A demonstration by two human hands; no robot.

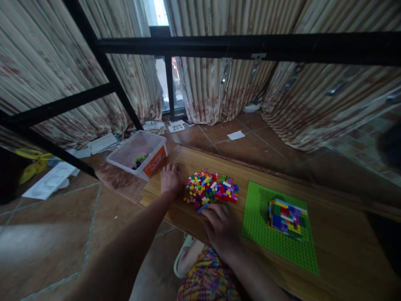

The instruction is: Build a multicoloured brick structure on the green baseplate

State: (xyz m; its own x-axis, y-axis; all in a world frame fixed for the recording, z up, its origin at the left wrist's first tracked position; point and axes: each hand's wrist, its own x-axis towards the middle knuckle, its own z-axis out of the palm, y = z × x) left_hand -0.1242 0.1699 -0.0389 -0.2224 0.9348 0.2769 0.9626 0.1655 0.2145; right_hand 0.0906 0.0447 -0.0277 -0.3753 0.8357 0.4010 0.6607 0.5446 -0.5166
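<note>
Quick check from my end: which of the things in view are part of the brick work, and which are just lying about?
In use:
- loose brick pile, with left hand and right hand at its edges
- green baseplate
- brick block built on it
- clear plastic tub beside the pile

Lying about:
- papers on the floor
- paper scrap
- curtains
</note>
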